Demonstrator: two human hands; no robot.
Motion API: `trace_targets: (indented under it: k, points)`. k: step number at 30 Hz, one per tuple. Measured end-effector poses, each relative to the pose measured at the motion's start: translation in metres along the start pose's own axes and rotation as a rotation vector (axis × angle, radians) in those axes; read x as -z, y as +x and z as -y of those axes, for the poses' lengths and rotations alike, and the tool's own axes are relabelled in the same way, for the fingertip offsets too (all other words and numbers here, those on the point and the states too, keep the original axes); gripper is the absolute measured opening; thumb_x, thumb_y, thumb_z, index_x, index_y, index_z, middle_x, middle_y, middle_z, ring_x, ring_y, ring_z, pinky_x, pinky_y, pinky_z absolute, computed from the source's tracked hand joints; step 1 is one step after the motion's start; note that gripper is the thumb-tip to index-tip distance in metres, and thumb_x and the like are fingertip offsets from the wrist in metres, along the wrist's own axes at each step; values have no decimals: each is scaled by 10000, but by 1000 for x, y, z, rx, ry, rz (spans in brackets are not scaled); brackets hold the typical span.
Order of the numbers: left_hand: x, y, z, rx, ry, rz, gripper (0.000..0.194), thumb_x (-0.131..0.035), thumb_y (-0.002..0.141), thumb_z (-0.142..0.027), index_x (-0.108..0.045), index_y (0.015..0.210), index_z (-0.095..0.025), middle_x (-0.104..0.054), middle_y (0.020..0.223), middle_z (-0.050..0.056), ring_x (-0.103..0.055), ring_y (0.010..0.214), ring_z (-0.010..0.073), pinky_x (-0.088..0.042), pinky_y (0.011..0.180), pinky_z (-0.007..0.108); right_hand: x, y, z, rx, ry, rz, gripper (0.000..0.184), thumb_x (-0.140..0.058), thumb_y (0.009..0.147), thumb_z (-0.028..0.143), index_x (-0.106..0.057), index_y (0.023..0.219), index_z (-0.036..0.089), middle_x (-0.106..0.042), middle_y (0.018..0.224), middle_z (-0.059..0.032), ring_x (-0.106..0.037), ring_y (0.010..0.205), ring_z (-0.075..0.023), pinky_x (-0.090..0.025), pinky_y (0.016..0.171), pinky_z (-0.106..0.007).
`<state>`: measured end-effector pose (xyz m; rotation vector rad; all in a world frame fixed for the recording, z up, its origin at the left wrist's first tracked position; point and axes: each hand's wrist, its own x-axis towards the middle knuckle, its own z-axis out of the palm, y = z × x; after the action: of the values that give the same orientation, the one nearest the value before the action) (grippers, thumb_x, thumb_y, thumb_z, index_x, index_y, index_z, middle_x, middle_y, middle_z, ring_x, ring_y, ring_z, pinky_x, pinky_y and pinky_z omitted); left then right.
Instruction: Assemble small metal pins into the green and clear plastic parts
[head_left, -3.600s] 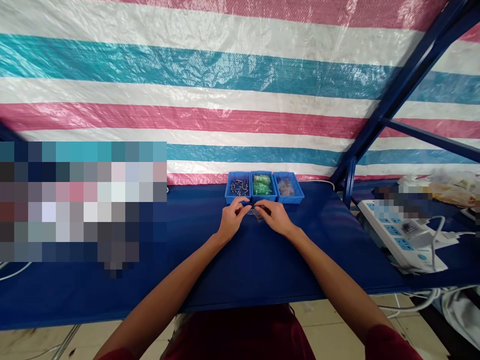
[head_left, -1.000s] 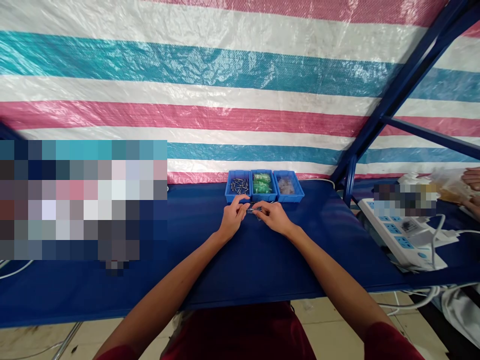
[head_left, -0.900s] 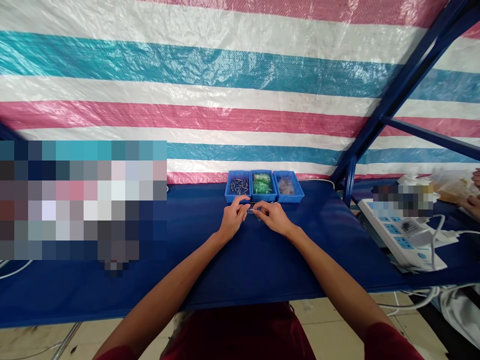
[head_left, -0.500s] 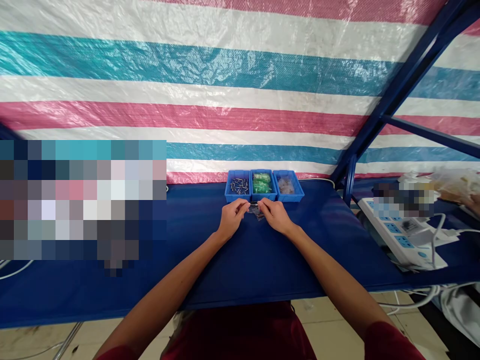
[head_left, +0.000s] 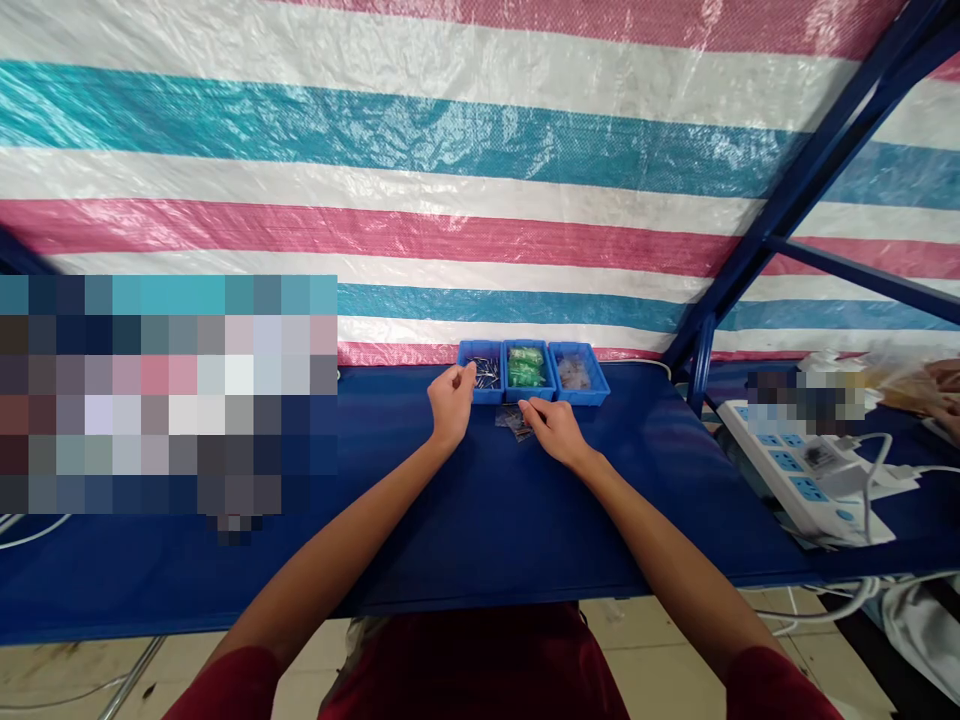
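Note:
My left hand (head_left: pixel 450 408) is at the left front corner of the left blue bin (head_left: pixel 491 397), fingers pinched together near the thin metal pieces (head_left: pixel 487 372) inside. Whatever those fingertips hold, if anything, is too small to make out. My right hand (head_left: pixel 559 432) is closed, with thumb and forefinger together in front of the middle blue bin (head_left: pixel 531 395). A small clear bag (head_left: pixel 513 420) with dark, thin pieces lies on the table beside its fingertips. Anything in the right pinch cannot be made out.
Green and clear plastic packets (head_left: pixel 526 368) fill the middle bin. The right blue bin (head_left: pixel 583 397) contains small translucent pieces (head_left: pixel 574 374). A white power strip (head_left: pixel 795 478) with cables lies right of a blue metal post (head_left: pixel 701 365). Another person's hand (head_left: pixel 943 400) shows at far right. The left area is pixelated.
My left hand has moved away from the right hand, leftward and up to the left bin. My right hand stays almost in place by the clear bag, which is now less covered.

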<state>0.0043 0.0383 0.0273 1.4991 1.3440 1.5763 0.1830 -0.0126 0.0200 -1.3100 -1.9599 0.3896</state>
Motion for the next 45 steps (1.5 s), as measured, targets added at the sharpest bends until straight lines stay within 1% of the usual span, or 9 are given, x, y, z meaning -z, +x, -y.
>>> trace_targets:
  k: [3,5,9,13,18,20,23,27,45]
  points:
    - [-3,19,0,26,28,-58,436,-546,831,-467,-467,527,-165,-402,464,-39,-379,440,79,-322,439,199,0,0,0,4,-9,-8,452,-327,956,423,-401,572,197,-402,507,32,-409,486,-96,-301,551,-224]
    - [-5,27,0,47,-3,-37,439,-537,834,-493,-502,551,-160,-399,457,-40,-374,425,77,-320,432,199,-1,0,0,4,-18,-12,453,-333,955,418,-400,566,197,-379,497,36,-385,475,-95,-290,541,-227]
    - [-6,22,-3,42,-56,66,380,-481,877,-492,-648,863,-151,-415,467,-54,-382,408,79,-333,439,195,-1,0,-2,-15,-63,-25,448,-351,951,401,-439,566,190,-392,493,35,-372,469,-95,-271,533,-232]
    - [2,-4,-4,-208,119,145,342,-501,888,-437,-684,860,-150,-602,633,4,-492,518,94,-404,538,206,-1,3,-4,-121,-177,43,352,-455,912,362,-558,624,186,-502,520,18,-454,512,-115,-276,551,-238]
    - [5,-33,6,-507,492,497,253,-486,921,-318,-703,896,-189,-699,849,21,-617,713,125,-464,679,214,-1,6,-5,-324,-344,176,132,-554,846,289,-665,866,219,-659,698,-15,-588,698,-168,-332,603,-241]
    - [1,-41,11,-569,635,554,234,-492,924,-318,-694,949,-203,-699,964,27,-637,839,147,-481,728,222,0,6,-5,-370,-380,214,133,-572,836,309,-657,891,225,-684,771,-26,-607,758,-185,-354,619,-247]
    - [-5,-50,15,-634,777,573,262,-513,915,-373,-663,1051,-207,-665,1109,49,-616,959,174,-499,768,239,2,7,-6,-402,-407,246,122,-581,831,328,-639,868,227,-694,822,-36,-619,800,-203,-373,629,-255]
    - [-9,-55,17,-693,886,620,333,-537,897,-415,-632,1124,-191,-633,1178,75,-607,954,200,-510,740,263,1,7,-7,-422,-437,211,163,-512,884,321,-634,883,214,-693,838,-63,-632,815,-213,-391,639,-267]
    - [-12,-52,25,-686,831,632,221,-482,933,-267,-633,1051,-156,-705,904,76,-651,841,190,-498,681,265,-1,6,-10,-416,-404,246,135,-535,867,309,-626,850,211,-688,831,-53,-630,793,-201,-374,619,-260]
